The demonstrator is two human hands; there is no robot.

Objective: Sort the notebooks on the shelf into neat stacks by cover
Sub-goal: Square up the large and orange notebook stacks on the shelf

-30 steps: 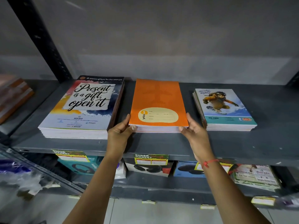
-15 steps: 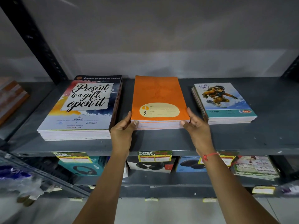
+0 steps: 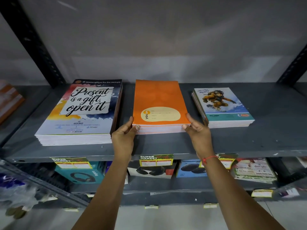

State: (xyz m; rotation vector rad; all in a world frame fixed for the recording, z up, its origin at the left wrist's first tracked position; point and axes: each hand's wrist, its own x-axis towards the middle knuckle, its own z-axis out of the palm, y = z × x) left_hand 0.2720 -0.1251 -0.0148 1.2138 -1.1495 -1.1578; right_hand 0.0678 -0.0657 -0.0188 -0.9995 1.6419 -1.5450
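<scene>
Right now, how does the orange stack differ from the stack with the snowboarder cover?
The orange stack looks squared, edges flush; the snowboarder stack is fanned along its left edge. Both hands, left and right, press the orange stack's near corners; the snowboarder stack is untouched and smaller. Both lie flat on the shelf.

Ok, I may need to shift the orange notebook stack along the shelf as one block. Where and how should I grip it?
Probably by its two near corners, from the front. The orange notebook stack lies flat with its open page edges facing you, and neighbouring stacks crowd both long sides. The left hand and right hand already clasp those corners.
</scene>
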